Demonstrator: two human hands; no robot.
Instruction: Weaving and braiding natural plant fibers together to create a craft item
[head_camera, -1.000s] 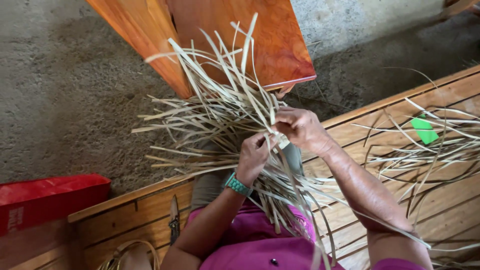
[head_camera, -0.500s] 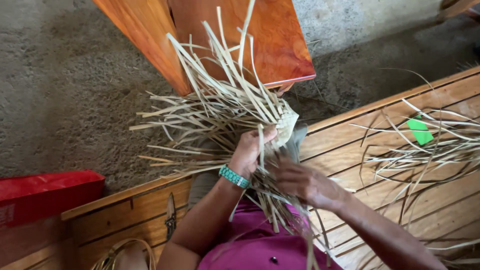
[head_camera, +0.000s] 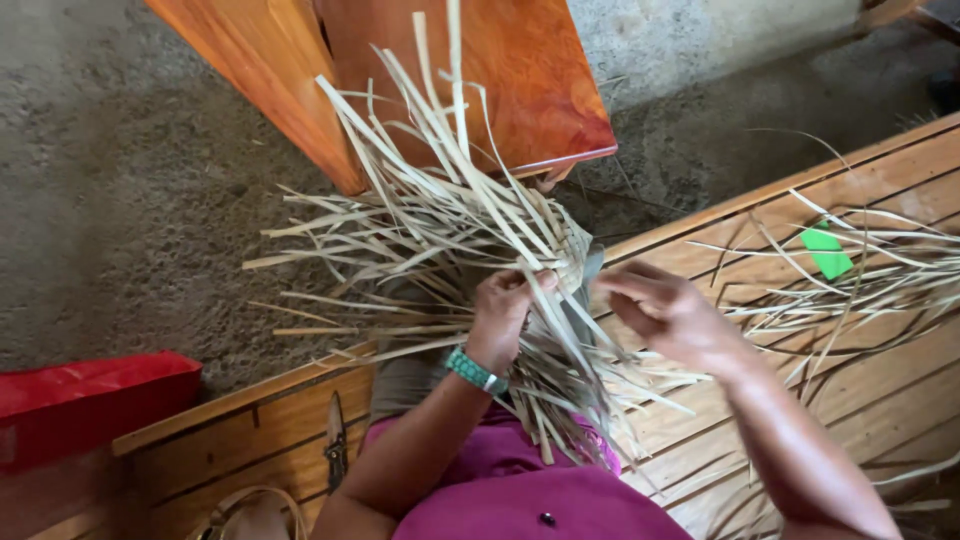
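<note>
Gripping the bundle of pale strips (head_camera: 450, 230) near where they cross, the left hand (head_camera: 505, 310) is closed around a bunch of them, and I judge that hold keeps the woven part steady so the loose ends can fan up and out toward the floor. The wrist is bent back, with a teal band (head_camera: 473, 370) on it, and the forearm rises from the lap. The right hand (head_camera: 665, 310) sits just beside the bundle, fingers (head_camera: 625, 280) half curled and pointing at the strips; I cannot tell whether it pinches one (the fingertips are lost among the strands). The bundle rests over the person's lap, above a purple garment (head_camera: 520, 490). Outward, more loose strips (head_camera: 860, 270) lie on the wooden platform (head_camera: 880, 370), with a small green piece (head_camera: 826, 252) among them. An orange wooden board (head_camera: 480, 70) stands beyond, and a red box (head_camera: 90, 400) sits at the left.
</note>
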